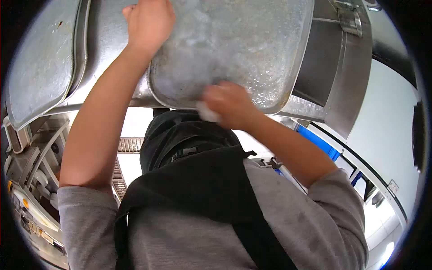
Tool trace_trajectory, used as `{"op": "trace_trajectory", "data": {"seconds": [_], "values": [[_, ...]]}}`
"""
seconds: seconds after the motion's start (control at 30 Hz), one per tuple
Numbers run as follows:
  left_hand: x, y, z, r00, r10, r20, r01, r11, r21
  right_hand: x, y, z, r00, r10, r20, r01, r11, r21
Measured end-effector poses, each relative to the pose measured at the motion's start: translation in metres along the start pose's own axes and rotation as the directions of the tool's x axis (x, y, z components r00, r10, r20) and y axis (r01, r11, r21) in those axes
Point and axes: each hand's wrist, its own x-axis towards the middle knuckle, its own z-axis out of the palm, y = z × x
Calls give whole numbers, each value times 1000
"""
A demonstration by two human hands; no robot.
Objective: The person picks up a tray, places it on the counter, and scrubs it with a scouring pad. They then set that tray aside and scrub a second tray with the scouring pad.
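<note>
A wet metal baking tray with rounded corners and soapy smears on its surface fills the upper middle of the head view. My left hand is closed at its left edge, with the fingertips partly out of frame. Low on the tray, by its near edge, is my right hand, blurred by motion. Its fingers are wrapped round a small white wad, mostly covered by the hand. Water droplets and suds glisten on the metal just right of this hand.
More metal trays lean at the left on the steel counter. To the right is a steel sink basin. Shelves with kitchen items stand at lower left, and a floor grate shows below.
</note>
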Motion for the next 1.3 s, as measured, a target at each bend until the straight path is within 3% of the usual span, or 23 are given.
{"op": "trace_trajectory", "data": {"seconds": [0.07,0.1,0.17,0.23,0.33,0.4,0.47,0.5,0.57,0.63,0.67,0.7,0.73,0.83,0.93,0.97,1.0,1.03,1.07,1.1,1.13,1.2,1.3], "values": [[-1,4,-2,1000,-14,9,14,1000,12,-82,51,-12,998,51,39,-45,990,-131],[0,2,0,1000,-16,5,16,1000,12,-93,54,-41,961,169,220,-108,958,-266],[-1,2,3,998,29,-50,-27,999,36,-78,47,-22,995,62,79,-47,982,-185],[1,4,2,999,18,-34,-17,999,27,-4,7,4,989,-95,-111,95,995,-9],[-1,2,3,1000,12,-25,-12,1000,19,56,-32,20,972,-128,-197,127,992,-20],[-3,2,2,999,20,-26,-20,1000,0,22,-20,14,998,21,-64,-20,1000,13],[-2,5,1,1000,1,-3,-1,1000,4,-50,24,1,997,53,47,-42,978,-207],[-3,7,2,1000,3,-1,-3,1000,-8,-84,37,-16,969,190,158,-121,923,-366],[-2,6,1,1000,-4,-4,4,1000,3,-107,54,-44,865,317,389,-190,924,-331],[-1,6,6,1000,-5,-19,5,1000,17,-69,31,-20,981,103,164,-58,964,-259],[-2,6,8,999,-8,-36,9,999,31,-36,17,0,998,-37,-49,31,993,-110],[-5,6,7,1000,-7,-26,8,999,38,4,-10,13,975,-79,-207,66,995,-69],[-6,8,4,1000,-15,19,13,998,61,38,-32,22,957,-26,-288,51,996,79],[-1,3,5,1000,-2,-13,3,998,60,40,-33,21,938,-83,-336,89,996,5],[-4,6,6,999,11,-51,-11,1000,-1,-58,37,1,977,-69,-201,49,993,-105],[-4,6,4,999,7,-47,-7,1000,-14,-87,44,-18,970,209,123,-176,956,-233],[-2,5,5,999,4,-52,-4,1000,-9,-90,45,-37,867,341,363,-196,904,-380],[-2,5,5,999,-3,-44,3,1000,-13,-79,43,-29,869,335,365,-191,906,-377],[-3,7,7,1000,-5,-29,4,1000,-23,-63,36,-10,991,120,66,-106,977,-185],[-3,10,7,1000,-1,-26,1,1000,-28,-40,25,8,958,-56,-280,47,998,-36],[-3,11,5,1000,-9,-14,9,1000,-3,-2,3,19,945,-99,-310,115,993,31],[-4,12,3,1000,-18,-2,18,1000,19,50,-40,21,972,-48,-231,51,999,8],[-4,10,3,1000,20,7,-20,1000,13,-3,-2,18,968,-54,-247,55,998,-4]]}}
